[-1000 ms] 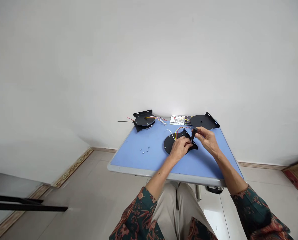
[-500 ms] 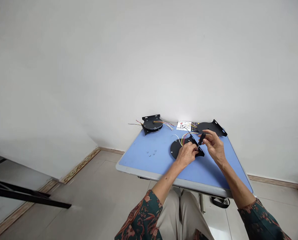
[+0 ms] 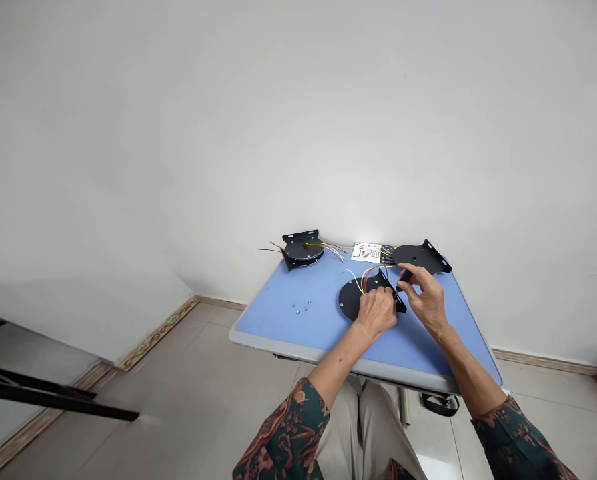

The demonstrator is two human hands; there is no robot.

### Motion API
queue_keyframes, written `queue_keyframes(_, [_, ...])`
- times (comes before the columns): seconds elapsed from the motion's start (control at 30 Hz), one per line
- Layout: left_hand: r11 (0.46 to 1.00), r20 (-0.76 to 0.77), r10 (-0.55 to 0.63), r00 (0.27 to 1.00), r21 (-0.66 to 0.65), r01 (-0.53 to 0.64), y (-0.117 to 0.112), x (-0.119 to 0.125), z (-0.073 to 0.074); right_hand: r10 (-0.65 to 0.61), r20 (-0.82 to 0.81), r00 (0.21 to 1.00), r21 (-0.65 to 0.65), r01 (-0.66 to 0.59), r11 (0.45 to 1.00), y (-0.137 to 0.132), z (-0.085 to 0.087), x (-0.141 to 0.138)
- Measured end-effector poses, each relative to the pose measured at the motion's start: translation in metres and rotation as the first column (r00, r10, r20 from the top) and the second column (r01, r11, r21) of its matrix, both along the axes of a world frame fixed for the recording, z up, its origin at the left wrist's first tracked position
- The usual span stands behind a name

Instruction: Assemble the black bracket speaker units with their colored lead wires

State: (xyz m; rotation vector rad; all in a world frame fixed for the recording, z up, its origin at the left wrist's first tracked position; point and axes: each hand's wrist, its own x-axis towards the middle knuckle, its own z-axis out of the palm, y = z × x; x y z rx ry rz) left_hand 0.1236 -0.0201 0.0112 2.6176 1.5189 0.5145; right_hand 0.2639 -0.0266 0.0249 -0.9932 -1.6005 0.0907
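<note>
A black round plate with a bent-up slotted bracket [image 3: 349, 297] lies on the blue tabletop, with white, yellow and red wires rising from it. My left hand [image 3: 377, 308] rests over its right side, fingers curled down at the bracket and closed on it; the fingertips are partly hidden. In my right hand [image 3: 425, 298] is a small screwdriver [image 3: 405, 279] with a black handle, pinched between thumb and fingers. It tilts down to the left, its tip at the bracket beside my left fingers. What the tip touches is too small to make out.
Several small screws [image 3: 299, 311] lie left of the plate. Another wired round black unit [image 3: 303, 249] stands at the back left, a third plate [image 3: 409, 257] at the back right. Between them is a printed sheet [image 3: 366, 252]. The table [image 3: 273, 341] meets a white wall.
My left hand has turned slightly, its back now more over the bracket. The screwdriver leans over more in my right fingers. The whole view has shifted slightly.
</note>
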Motion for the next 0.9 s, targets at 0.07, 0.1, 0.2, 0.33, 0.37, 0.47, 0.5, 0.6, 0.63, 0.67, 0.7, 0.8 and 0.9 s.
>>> queue_keyframes(0.07, [1.0,-0.023,-0.003,1.0,0.019,0.003,0.001,0.002,-0.002,0.045,-0.131,0.99,-0.019,-0.048,0.999,-0.001,-0.002,0.002])
queue_keyframes(0.1, [1.0,-0.035,0.002,0.999,0.02,-0.002,0.002,0.003,-0.003,0.057,-0.213,0.975,-0.019,-0.062,0.998,-0.001,-0.002,0.004])
queue_keyframes(0.2, [1.0,-0.068,0.026,0.997,0.006,-0.026,0.003,0.008,-0.002,0.057,-0.445,0.894,0.017,-0.055,0.998,-0.002,0.0,0.009])
queue_keyframes(0.33, [0.999,-0.052,0.053,0.997,0.013,-0.052,-0.005,0.011,0.003,0.047,-0.612,0.789,0.047,-0.023,0.999,0.003,0.003,0.02])
queue_keyframes(0.37, [0.998,-0.027,0.06,0.998,0.026,-0.059,-0.009,0.007,0.004,0.051,-0.642,0.765,0.047,-0.027,0.999,0.005,0.002,0.023])
queue_keyframes(0.47, [0.989,0.088,0.105,0.991,0.095,-0.113,-0.019,-0.025,0.002,0.09,-0.71,0.699,0.039,-0.089,0.995,0.009,0.0,0.028])
queue_keyframes(0.5, [0.979,0.132,0.142,0.981,0.131,-0.16,-0.021,-0.043,0.0,0.108,-0.717,0.689,0.034,-0.12,0.992,0.01,-0.001,0.028])
queue_keyframes(0.6, [0.91,0.259,0.28,0.924,0.235,-0.342,-0.021,-0.108,-0.013,0.165,-0.672,0.722,0.001,-0.222,0.975,0.01,-0.003,0.023])
queue_keyframes(0.63, [0.883,0.29,0.313,0.904,0.263,-0.39,-0.019,-0.13,-0.019,0.183,-0.639,0.747,-0.017,-0.252,0.968,0.009,-0.003,0.019])
queue_keyframes(0.67, [0.866,0.309,0.323,0.894,0.283,-0.411,-0.016,-0.15,-0.024,0.199,-0.603,0.772,-0.036,-0.275,0.961,0.007,-0.004,0.015])
queue_keyframes(0.7, [0.854,0.324,0.333,0.886,0.296,-0.429,-0.013,-0.167,-0.028,0.212,-0.568,0.795,-0.052,-0.292,0.955,0.006,-0.005,0.01])
queue_keyframes(0.8, [0.842,0.315,0.359,0.879,0.296,-0.45,-0.008,-0.197,-0.041,0.248,-0.483,0.84,-0.084,-0.326,0.942,-0.001,-0.007,-0.006])
queue_keyframes(0.9, [0.839,0.262,0.384,0.885,0.301,-0.453,-0.007,-0.203,-0.048,0.282,-0.417,0.864,-0.107,-0.355,0.929,-0.007,-0.011,-0.02])
